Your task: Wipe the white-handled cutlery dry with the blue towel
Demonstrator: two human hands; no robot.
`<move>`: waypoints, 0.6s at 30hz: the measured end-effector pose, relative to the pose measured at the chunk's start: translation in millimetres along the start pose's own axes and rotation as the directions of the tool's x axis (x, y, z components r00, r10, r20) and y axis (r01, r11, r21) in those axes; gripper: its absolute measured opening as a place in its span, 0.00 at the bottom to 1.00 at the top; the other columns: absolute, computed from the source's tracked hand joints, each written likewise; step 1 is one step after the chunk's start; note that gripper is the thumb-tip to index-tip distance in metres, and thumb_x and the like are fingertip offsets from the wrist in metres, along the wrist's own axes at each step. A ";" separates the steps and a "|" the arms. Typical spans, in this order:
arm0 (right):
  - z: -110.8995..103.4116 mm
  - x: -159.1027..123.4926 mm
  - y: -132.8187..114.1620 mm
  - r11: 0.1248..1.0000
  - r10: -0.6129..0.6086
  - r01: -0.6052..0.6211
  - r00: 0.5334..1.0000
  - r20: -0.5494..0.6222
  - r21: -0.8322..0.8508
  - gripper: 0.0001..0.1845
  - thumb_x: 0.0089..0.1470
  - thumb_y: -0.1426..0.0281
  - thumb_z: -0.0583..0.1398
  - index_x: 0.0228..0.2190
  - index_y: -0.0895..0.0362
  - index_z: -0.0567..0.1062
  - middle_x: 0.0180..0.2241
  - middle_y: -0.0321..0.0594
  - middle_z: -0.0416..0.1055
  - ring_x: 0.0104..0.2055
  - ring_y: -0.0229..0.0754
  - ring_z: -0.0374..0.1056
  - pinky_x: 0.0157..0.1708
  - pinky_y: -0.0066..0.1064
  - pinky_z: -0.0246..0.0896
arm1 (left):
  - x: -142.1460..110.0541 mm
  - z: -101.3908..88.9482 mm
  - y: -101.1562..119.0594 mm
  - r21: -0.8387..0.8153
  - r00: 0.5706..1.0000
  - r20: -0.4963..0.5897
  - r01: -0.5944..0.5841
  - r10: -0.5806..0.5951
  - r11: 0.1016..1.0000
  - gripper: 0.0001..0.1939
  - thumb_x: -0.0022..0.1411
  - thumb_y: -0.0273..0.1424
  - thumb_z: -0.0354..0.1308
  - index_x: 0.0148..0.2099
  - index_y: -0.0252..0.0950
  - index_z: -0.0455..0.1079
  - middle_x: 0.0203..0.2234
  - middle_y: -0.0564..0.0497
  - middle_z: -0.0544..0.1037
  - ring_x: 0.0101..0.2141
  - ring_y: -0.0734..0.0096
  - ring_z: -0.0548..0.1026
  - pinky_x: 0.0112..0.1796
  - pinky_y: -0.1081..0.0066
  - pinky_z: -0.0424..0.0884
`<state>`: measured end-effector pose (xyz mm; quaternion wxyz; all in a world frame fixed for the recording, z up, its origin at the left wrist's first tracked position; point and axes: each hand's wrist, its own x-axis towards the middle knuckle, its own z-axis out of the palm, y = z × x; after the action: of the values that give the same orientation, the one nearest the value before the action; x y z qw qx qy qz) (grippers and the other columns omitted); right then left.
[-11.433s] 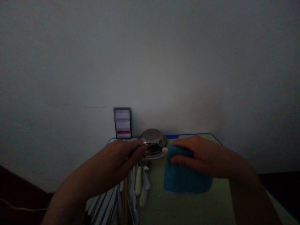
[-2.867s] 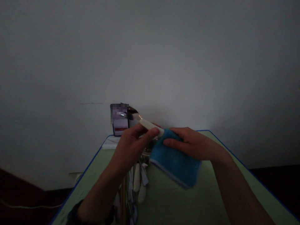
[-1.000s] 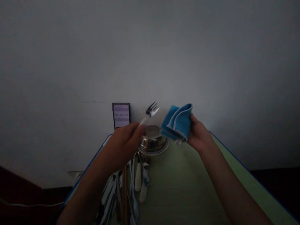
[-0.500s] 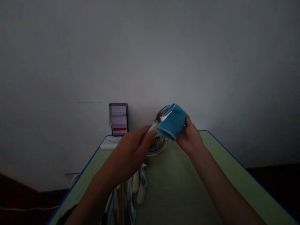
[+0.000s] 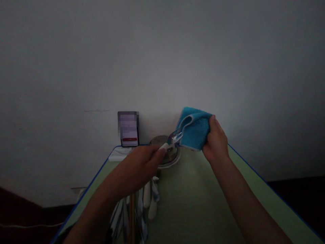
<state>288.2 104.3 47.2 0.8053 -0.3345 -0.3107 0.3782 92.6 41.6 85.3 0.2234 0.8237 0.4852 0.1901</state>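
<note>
My left hand [image 5: 144, 166] pinches the pale handle of a fork [image 5: 174, 137], whose metal tines point up and to the right. A folded blue cloth [image 5: 196, 130] with a light hem hangs from my right hand [image 5: 215, 140], which grips its right edge. The tines meet the cloth's left side near a fold; whether they press on it I cannot tell. Behind and below the fork sits an upturned metal bowl [image 5: 173, 157], partly covered by my left hand.
Several pieces of cutlery [image 5: 147, 196] and a pair of wooden chopsticks [image 5: 132, 217] lie on the green table [image 5: 198, 200], left of its middle. A phone [image 5: 129, 130] leans on the wall behind a white flat object [image 5: 119, 154]. The table has a blue edge.
Over the last seconds the cloth has gone from the fork's handle end to its tines. Since half a second ago my right hand has shifted right, opening the cloth out, and the fork has dipped slightly.
</note>
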 end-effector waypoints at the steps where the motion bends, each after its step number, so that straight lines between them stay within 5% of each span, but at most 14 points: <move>1: -3.3 4.5 3.8 0.999 0.036 -0.036 0.999 -0.019 -0.006 0.17 0.49 0.56 0.59 0.36 0.55 0.72 0.36 0.38 0.73 0.37 0.40 0.70 0.34 0.33 0.67 | -1.6 -2.2 -0.6 0.008 1.000 0.012 -0.008 0.008 1.000 0.21 0.66 0.41 0.39 0.25 0.36 0.61 0.17 0.56 0.63 0.20 0.73 0.63 0.22 0.73 0.56; 4: -8.3 9.8 8.3 0.998 0.022 -0.022 1.000 -0.013 -0.057 0.18 0.50 0.55 0.58 0.36 0.56 0.72 0.35 0.38 0.73 0.37 0.41 0.70 0.36 0.35 0.67 | -5.4 -4.7 -0.4 0.031 0.998 0.046 -0.044 0.043 0.999 0.22 0.66 0.40 0.40 0.25 0.36 0.63 0.18 0.56 0.63 0.21 0.73 0.65 0.23 0.73 0.56; 7: -2.9 -2.9 -3.0 0.962 -0.181 0.196 0.979 0.096 -0.189 0.19 0.54 0.55 0.54 0.36 0.56 0.74 0.35 0.39 0.74 0.38 0.41 0.70 0.39 0.35 0.65 | -5.2 -1.8 2.0 0.032 0.999 0.029 -0.037 0.036 0.999 0.21 0.65 0.41 0.41 0.25 0.36 0.63 0.18 0.56 0.64 0.22 0.72 0.65 0.23 0.73 0.57; 10: 6.4 -24.8 -21.1 0.778 -0.383 0.495 0.862 0.331 -0.387 0.15 0.57 0.60 0.53 0.37 0.52 0.76 0.37 0.37 0.75 0.40 0.40 0.70 0.41 0.34 0.64 | -2.3 1.4 3.4 -0.048 1.000 -0.024 0.001 -0.002 0.999 0.21 0.65 0.41 0.40 0.26 0.36 0.62 0.18 0.56 0.64 0.20 0.74 0.63 0.22 0.74 0.56; 15: 15.6 -44.6 -24.4 0.581 -0.300 0.749 0.562 0.771 -0.319 0.12 0.59 0.69 0.52 0.38 0.51 0.75 0.43 0.37 0.74 0.50 0.40 0.66 0.52 0.38 0.58 | 0.2 2.5 -0.9 -0.183 0.994 -0.099 0.017 -0.036 0.983 0.18 0.65 0.41 0.41 0.27 0.37 0.59 0.16 0.58 0.62 0.18 0.75 0.60 0.20 0.75 0.56; 18: 18.7 -45.2 -14.4 0.539 -0.324 0.779 0.544 0.774 -0.321 0.09 0.58 0.71 0.53 0.36 0.54 0.73 0.41 0.40 0.73 0.49 0.40 0.66 0.51 0.38 0.58 | 0.1 2.6 -1.3 -0.170 0.992 -0.124 0.013 -0.034 0.985 0.18 0.65 0.40 0.41 0.26 0.37 0.58 0.16 0.58 0.61 0.18 0.75 0.60 0.20 0.75 0.55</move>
<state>256.4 65.9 58.1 0.5641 -0.3115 -0.7637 0.0396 93.1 41.8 82.4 0.2633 0.7823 0.4903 0.2798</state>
